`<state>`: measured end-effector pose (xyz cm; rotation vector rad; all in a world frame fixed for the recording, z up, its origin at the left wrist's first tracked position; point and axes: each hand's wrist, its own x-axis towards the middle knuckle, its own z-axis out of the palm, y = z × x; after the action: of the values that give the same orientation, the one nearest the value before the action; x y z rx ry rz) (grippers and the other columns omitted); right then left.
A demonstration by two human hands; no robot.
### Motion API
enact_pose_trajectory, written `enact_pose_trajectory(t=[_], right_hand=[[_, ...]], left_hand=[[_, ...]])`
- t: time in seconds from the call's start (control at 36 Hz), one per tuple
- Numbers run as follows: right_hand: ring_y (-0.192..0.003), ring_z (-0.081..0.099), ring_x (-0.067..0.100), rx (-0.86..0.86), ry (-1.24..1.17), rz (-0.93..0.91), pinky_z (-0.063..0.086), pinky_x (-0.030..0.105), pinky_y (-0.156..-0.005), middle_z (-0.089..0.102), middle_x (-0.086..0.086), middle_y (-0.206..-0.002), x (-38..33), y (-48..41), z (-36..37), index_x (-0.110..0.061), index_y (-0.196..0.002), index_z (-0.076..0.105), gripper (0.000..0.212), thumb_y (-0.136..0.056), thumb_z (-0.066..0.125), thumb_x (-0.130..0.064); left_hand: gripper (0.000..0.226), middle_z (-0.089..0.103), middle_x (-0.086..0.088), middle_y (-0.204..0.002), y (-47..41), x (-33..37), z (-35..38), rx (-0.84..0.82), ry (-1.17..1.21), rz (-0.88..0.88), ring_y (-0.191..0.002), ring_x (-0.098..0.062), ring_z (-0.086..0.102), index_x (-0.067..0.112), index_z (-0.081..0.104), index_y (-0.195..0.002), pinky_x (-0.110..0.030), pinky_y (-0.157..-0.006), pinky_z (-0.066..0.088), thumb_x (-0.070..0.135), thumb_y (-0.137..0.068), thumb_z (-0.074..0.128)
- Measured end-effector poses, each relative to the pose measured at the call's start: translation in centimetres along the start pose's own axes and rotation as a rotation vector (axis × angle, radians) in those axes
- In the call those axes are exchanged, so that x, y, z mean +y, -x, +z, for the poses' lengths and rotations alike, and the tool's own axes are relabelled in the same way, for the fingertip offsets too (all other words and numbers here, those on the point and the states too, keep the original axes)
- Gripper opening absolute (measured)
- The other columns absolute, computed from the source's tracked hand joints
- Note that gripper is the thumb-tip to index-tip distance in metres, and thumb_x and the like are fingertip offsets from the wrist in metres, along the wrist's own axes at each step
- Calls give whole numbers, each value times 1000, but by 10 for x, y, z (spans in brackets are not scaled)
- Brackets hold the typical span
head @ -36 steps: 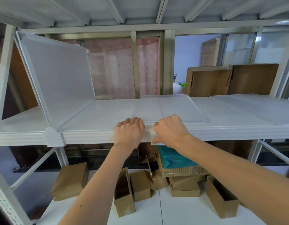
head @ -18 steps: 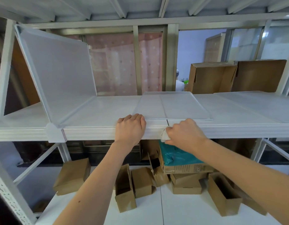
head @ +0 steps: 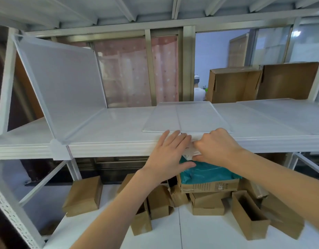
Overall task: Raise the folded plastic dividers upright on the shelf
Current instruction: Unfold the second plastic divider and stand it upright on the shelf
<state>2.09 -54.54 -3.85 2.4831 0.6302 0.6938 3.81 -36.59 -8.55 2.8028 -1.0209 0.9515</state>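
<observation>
Open shelf (head: 119,123) beside raised divider (head: 65,83)

Both forearms are bare to the frame edge, with no sleeves, and the left hand (head: 170,155) and right hand (head: 218,147) are ungloved

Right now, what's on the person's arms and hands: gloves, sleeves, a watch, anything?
Nothing is worn that the view shows. The left hand and right hand are bare, with no gloves, rings or watch in sight. Both forearms are uncovered as far as the frame's lower edge; no sleeve shows. There are no markings or straps.
</observation>
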Motion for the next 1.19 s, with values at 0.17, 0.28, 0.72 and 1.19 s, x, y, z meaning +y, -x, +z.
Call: enact_pose_trajectory(t=[0.17,0.28,0.72,1.19], right_hand=[[-83,63,20,24,-10,19,38,33,-74,70,-2,-89,12,11,5,-26,-93,70,48,-85,44,-65],[-89,61,21,35,-5,32,42,35,-77,68,-2,-97,20,17,11,-26,-99,71,51,-85,43,-66],[-84,66,21,24,-196,83,52,34,-69,68,-1,-100,30,9,21,-19,-112,59,75,-75,41,-81],[-85,57,9,-172,-334,1,49,29,-68,63,-14,-97,76,-31,6,-34,-113,60,57,-76,51,-77]], left_hand=[[85,40,-2,-148,-19,14,7,6,77,-126,-137,-18,36,14,37,-141,-32,-114,22,65,-77,59],[83,42,2,-147,-29,13,3,-17,88,-136,-134,-16,37,17,41,-139,-32,-112,24,68,-76,57],[75,55,10,-135,-36,0,5,-7,119,-125,-125,-13,46,26,53,-132,-32,-103,33,73,-73,56],[40,61,1,-73,-48,-9,7,106,399,-282,-74,-14,52,11,66,-80,-31,-68,44,40,-97,43]])
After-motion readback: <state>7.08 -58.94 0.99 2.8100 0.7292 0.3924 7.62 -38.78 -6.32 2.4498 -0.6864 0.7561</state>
